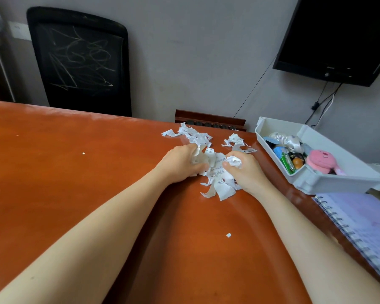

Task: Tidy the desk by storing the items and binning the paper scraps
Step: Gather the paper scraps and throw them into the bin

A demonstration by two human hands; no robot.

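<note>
While the main paper scraps pile (217,174) sits mid-desk between both hands, the left hand (180,164) curls its fingers into the pile's left edge, gripping pieces, and the right hand (247,172) pinches a crumpled wad (234,161) at its right edge. Storing looks mostly done (small items sit in the white tray (338,185) at the desk's right edge, spiral notebook (360,220) on its near side). Binning isn't started: a far scrap cluster (192,134) and a smaller cluster (236,142) lie beyond the hands, a stray bit (228,235) nearer the person, a speck (83,153) out left on the desk (75,183), no bin in view.
</note>
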